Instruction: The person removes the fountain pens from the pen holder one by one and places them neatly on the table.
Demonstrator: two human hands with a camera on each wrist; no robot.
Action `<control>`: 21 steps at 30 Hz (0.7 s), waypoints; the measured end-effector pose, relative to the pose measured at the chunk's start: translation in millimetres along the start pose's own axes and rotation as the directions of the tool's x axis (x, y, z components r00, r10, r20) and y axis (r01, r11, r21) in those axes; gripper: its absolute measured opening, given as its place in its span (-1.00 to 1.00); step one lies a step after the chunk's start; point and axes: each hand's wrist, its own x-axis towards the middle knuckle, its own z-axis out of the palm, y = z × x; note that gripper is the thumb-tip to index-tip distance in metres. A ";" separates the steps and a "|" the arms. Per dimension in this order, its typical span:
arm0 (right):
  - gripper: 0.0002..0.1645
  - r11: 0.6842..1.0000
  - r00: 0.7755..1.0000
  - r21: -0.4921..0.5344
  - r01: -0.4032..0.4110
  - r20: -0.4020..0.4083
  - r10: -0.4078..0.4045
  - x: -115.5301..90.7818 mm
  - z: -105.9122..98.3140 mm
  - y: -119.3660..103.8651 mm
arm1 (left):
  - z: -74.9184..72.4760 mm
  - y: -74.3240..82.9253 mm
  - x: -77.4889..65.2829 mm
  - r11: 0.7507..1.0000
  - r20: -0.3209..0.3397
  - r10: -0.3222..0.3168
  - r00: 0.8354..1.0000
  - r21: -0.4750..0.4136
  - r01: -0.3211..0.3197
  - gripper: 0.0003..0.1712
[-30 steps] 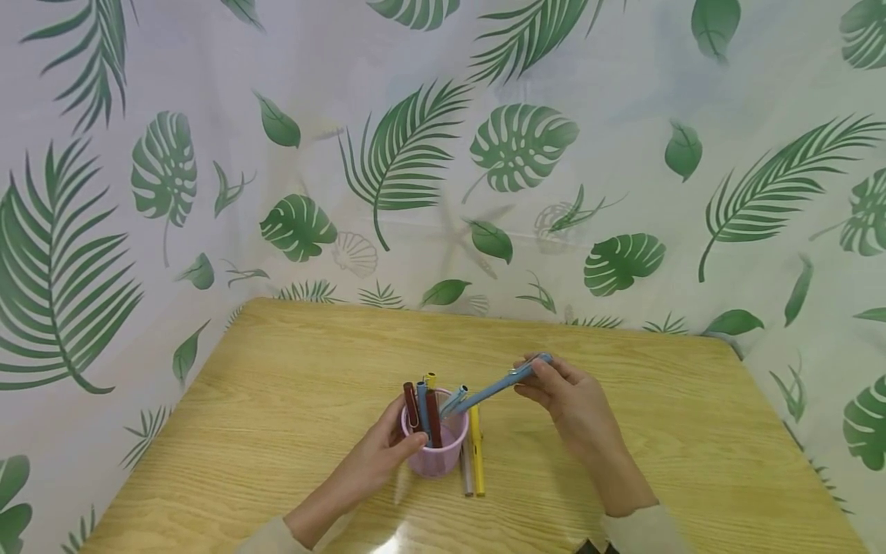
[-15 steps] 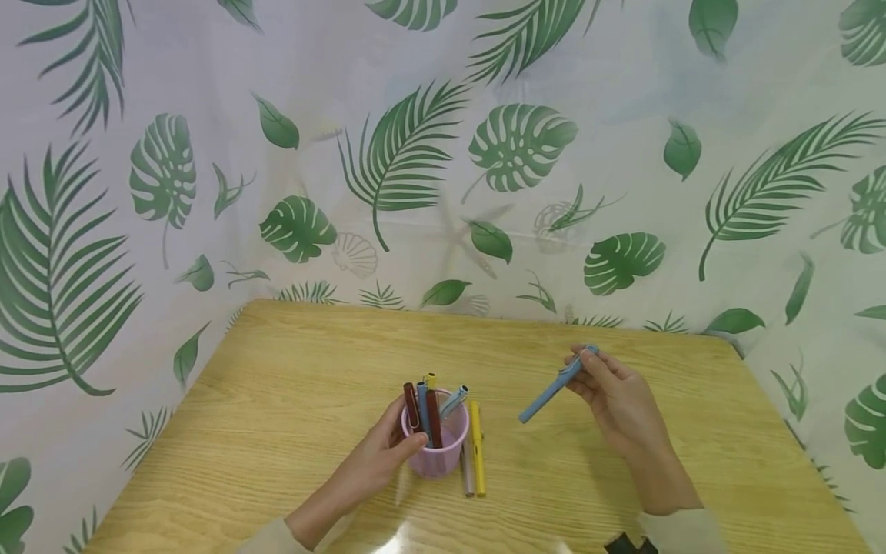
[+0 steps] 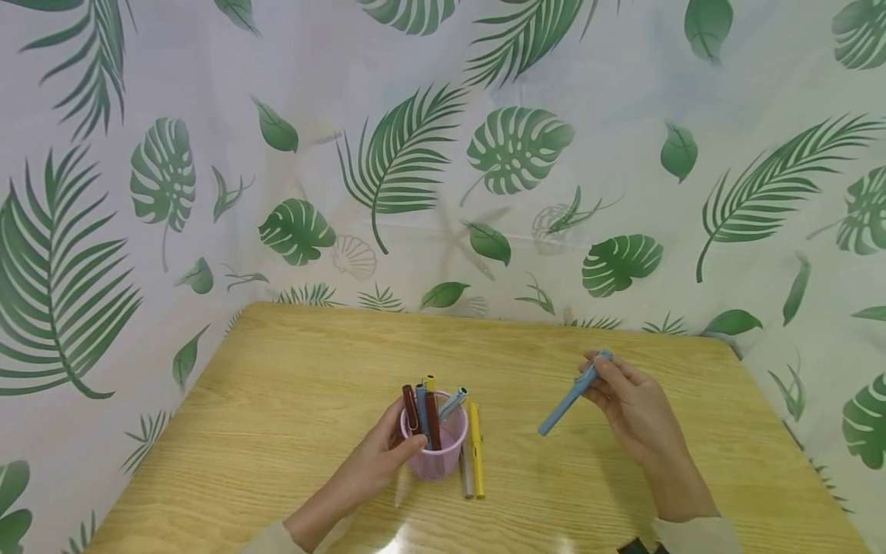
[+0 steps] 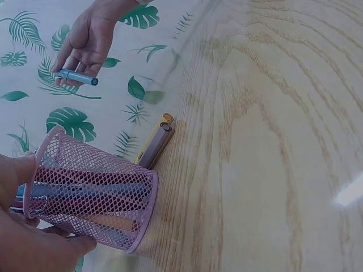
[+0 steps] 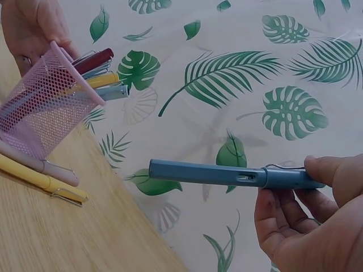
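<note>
My left hand (image 3: 379,450) grips the rim and side of a pink mesh pen cup (image 4: 102,187), which stands on the table. Inside it are two dark red pens (image 3: 434,422), a blue pen (image 3: 421,398), a yellow pen (image 5: 102,80) and a light blue pen (image 3: 453,402) leaning right. To the right, my right hand (image 3: 637,412) pinches a blue pen (image 5: 210,173) by its clip end between thumb and fingers. That pen is held above the table, its barrel slanting down to the left.
Right beside the cup, a yellow pen (image 3: 477,454) and a greyish-mauve pen (image 3: 467,471) lie side by side on the wooden table (image 3: 311,362). A white cloth with green leaves (image 3: 415,61) hangs behind and at both sides.
My right hand has drawn the blue pen away from the cup, out to the right, and its barrel now points more steeply down. My left hand keeps its grip on the cup.
</note>
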 end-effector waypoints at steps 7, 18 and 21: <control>-0.69 0.999 1.000 -0.037 -0.006 0.013 0.006 -1.1 -4.6 2.5 | 0.0 -0.2 0.1 1.000 -0.003 0.008 1.000 0.014 -0.008 -0.12; -0.73 0.996 0.999 -0.076 -0.046 -0.018 0.045 -0.6 -5.6 10.8 | -1.0 -2.7 -0.1 1.000 0.010 0.007 1.000 0.007 -0.007 -0.12; -0.73 0.996 0.999 -0.074 -0.051 -0.008 0.051 -0.1 -5.3 13.6 | -1.4 -2.6 0.1 1.000 0.007 0.008 1.000 0.005 -0.008 -0.12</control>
